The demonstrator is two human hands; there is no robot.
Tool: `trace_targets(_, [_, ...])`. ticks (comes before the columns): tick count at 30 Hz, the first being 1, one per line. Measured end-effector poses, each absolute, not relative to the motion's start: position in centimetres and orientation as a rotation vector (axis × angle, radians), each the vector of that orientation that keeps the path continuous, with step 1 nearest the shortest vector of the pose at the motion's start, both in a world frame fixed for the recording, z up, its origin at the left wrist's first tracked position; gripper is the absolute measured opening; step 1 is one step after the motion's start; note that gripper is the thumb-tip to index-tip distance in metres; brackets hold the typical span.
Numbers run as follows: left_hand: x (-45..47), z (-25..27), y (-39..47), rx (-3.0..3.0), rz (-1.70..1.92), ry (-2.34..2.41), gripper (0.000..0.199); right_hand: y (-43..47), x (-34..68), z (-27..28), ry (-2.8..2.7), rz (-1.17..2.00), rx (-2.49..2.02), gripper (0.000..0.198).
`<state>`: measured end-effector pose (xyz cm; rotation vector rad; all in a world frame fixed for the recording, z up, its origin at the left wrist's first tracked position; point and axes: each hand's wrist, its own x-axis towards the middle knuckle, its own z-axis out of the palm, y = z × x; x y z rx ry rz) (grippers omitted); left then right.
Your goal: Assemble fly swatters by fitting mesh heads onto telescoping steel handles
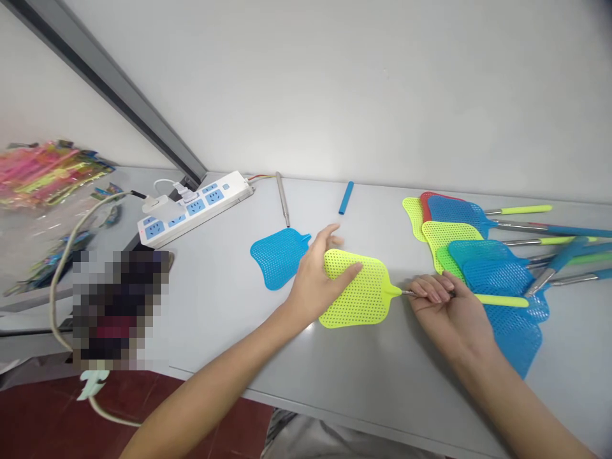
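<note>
A yellow-green fly swatter (361, 299) with a perforated head is held level above the grey table. My left hand (315, 280) is at the left edge of its head, thumb across the front and fingers behind, partly hidden. Around the metal shaft by the yellow handle (502, 300), the fingers of my right hand (449, 306) are curled. Left of the swatter lies a detached blue swatter head (280, 258). Behind it are a silver telescopic rod (283, 201) and a short blue tube (346, 197).
Several blue, yellow, green and red swatters (507, 274) lie overlapping at right. A white power strip (196, 207) with plugs and a cable stands left. Plastic-bagged colourful items (52, 172) are at far left, near a pixelated object (119, 306). A wall (358, 95) rises behind the table.
</note>
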<state>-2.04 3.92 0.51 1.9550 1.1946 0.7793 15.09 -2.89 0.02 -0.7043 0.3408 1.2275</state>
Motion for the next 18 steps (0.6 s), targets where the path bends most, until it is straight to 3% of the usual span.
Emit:
trace_targets(5, [-1.9,0.3,3.2,2.568,0.600,1.040,0.045,-3.0,14.1,-0.3,0.295,1.213,-0.722,0.025])
trace_targets(9, [-1.1,-0.1,1.8,2.664,0.406,0.789,0.057,-3.4,13.0,-0.5,0.276,1.248,-0.733,0.027])
trace_targets(14, [-0.5,-0.5,1.3,2.685,0.293,0.829,0.022,-3.8,12.1,-0.6,0.276,1.296,-0.735,0.028])
trace_targets(18, [-0.6,-0.6,1.6,2.749,0.259,0.712,0.026,-3.9,12.3,-0.7,0.257,1.312,-0.735,0.029])
